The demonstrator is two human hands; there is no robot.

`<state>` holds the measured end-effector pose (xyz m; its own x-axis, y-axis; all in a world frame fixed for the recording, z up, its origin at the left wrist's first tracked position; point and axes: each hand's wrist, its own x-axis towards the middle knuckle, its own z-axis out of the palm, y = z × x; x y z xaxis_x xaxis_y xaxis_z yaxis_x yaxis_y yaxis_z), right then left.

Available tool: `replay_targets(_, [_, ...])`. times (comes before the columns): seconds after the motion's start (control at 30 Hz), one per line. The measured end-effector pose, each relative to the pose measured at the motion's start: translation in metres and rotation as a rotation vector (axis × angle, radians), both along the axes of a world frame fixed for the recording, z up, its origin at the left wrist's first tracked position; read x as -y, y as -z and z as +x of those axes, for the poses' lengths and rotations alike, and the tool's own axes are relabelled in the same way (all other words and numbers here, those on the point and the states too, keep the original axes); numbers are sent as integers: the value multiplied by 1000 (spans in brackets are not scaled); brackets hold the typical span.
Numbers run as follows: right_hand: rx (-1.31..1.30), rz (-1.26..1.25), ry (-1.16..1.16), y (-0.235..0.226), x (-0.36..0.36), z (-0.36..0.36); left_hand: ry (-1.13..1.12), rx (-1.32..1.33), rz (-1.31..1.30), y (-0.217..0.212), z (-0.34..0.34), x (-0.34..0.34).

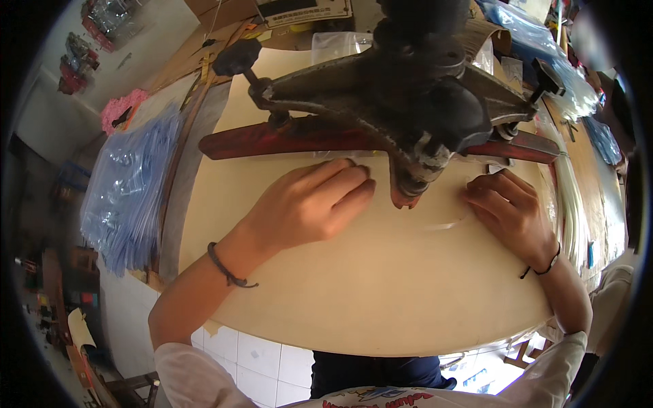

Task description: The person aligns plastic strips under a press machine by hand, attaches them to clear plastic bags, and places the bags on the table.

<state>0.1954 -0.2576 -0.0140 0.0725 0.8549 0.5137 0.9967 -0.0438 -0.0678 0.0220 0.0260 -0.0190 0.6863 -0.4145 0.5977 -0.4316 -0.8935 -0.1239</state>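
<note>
Clear plastic shows behind the red bar over the tan worktop, the left hand and right hand curled near the bar's front edge, whether gripping anything I cannot tell; fingers straying underneath could get pinched if the bar drops.

Before you, the table has a smooth tan top with a soft, near-matt sheen; the press over it looks like scuffed, dull metal, with matt black knobs that seem plastic and a red bar of worn, faintly glossy finish. To your left, the bags are thin, glossy, clear plastic. Your sleeves are soft matt cloth, your wristbands dull cord, and the floor tiles pale and smooth.
</note>
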Motion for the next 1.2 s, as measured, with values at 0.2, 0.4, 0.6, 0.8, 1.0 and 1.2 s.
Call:
replay_targets(0.2, [-26, 4, -12, -1, 0, 1, -1, 64, 53, 4, 6, -1])
replay_targets(0.4, [-34, 7, 2, 1, -2, 0, -31, 14, 59, 9, 5, -3])
replay_targets(0.6, [-20, 11, 2, 3, -4, 0, -25, 23, 65, 10, 6, -4])
replay_targets(0.8, [-44, 0, 13, 2, -3, -1, -23, 2, 76, 12, 7, -5])
replay_targets(1.0, [-47, 2, 32, 0, -6, -5, -42, 18, 87, 14, 10, -6])
replay_targets(1.2, [-25, -8, 41, 0, -5, -4, -48, 10, 86, 15, 11, -5])
